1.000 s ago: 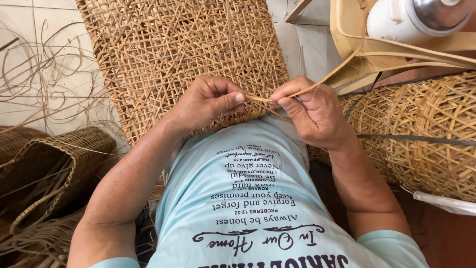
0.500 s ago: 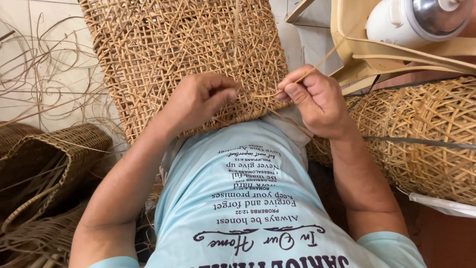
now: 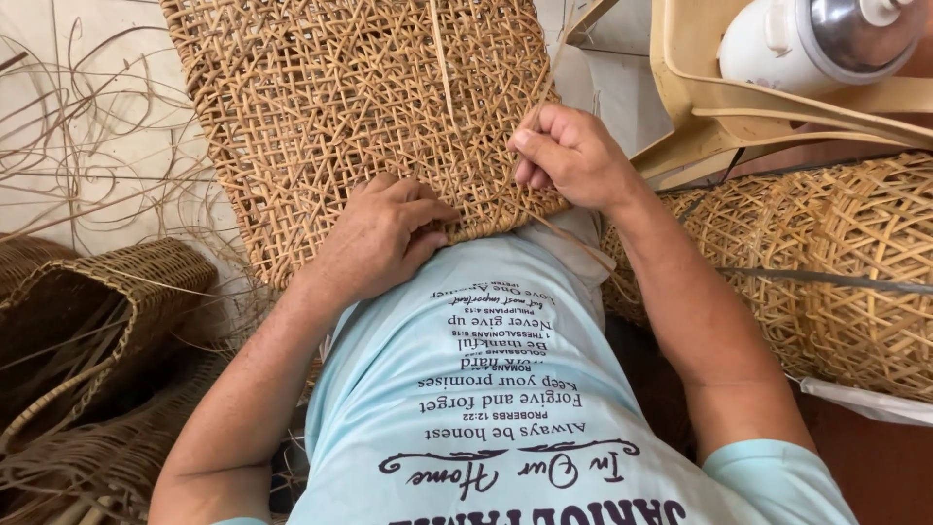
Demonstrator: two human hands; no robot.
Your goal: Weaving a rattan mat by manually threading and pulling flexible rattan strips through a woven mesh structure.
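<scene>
A large open-weave rattan panel (image 3: 330,107) rests against my lap, its near edge by my light blue shirt. My left hand (image 3: 384,238) presses on that near edge, fingers curled over the weave. Up at the panel's right edge, my right hand (image 3: 569,156) pinches a thin rattan strip (image 3: 544,92) that runs up and away across the weave. A further length of strip trails down below that hand toward my right side.
Loose rattan strands (image 3: 87,165) lie on the tiled floor at left. Woven baskets (image 3: 92,321) sit at lower left, and a stack of round woven baskets (image 3: 855,272) lies at right. A cream plastic chair (image 3: 709,107) with a white jug (image 3: 807,39) stands upper right.
My right hand has moved up and away along the panel's right edge, pulling the strip with it. My left hand has slid nearer to my body on the panel's edge.
</scene>
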